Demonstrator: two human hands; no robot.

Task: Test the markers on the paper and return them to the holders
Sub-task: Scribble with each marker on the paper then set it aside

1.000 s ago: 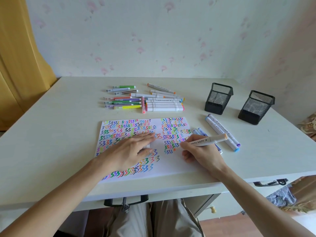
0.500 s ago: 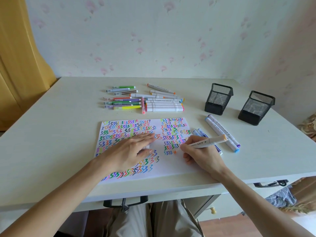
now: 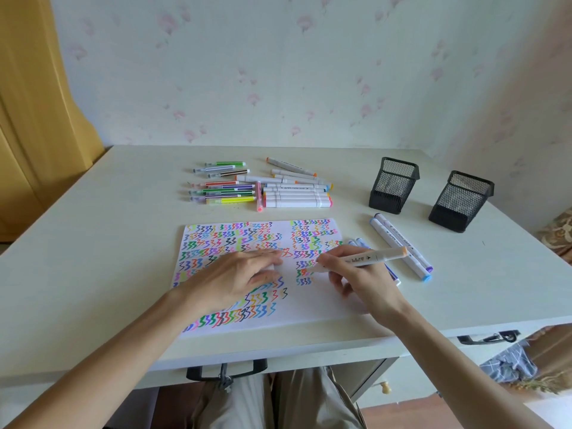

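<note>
My left hand [image 3: 235,275] lies flat, fingers straight, on the white paper sheet covered in coloured zigzags [image 3: 322,305] at centre frame. Just right of it, my right hand [image 3: 360,278] pinches a white orange-capped marker [image 3: 365,259], its tip touching the sheet beside the squiggles. Loose markers [image 3: 399,243] lie right of that hand. Two black mesh holders [image 3: 393,185] stand at upper right.

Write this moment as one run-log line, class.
left hand: flat on paper | right hand: grip on orange marker, tip at paper | mesh holders: no markers visible inside
</note>
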